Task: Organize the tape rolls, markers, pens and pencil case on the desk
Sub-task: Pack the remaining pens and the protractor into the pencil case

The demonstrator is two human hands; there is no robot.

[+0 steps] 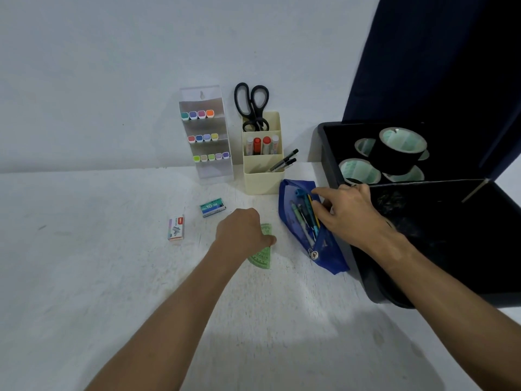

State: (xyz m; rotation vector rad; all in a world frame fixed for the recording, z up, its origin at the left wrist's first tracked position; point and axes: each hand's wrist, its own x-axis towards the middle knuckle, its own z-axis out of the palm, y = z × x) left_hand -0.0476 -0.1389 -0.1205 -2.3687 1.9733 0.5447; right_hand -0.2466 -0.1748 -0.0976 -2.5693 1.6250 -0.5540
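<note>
Desk (112,277): white, bearing everything – work over it, not in the air
Black bin (451,249): at the right edge, tape rolls (401,149) already stacked in its far compartment
Step in hand: likely loading the green protractor (260,255) into the pencil case (304,221) – best done with the mouth kept wide and the flat edge slid in alongside the pens (306,218), not across them
Pencil case: blue, unzipped, lying just beside the bin, pens inside
Right hand (352,215): fingers curled at the case's open edge, index stretched toward its top; whether they pinch the fabric I cannot tell
Left hand (242,230): fingers bent down onto the protractor, thumb at its edge – it lies under the fingertips, near the case but apart
</note>
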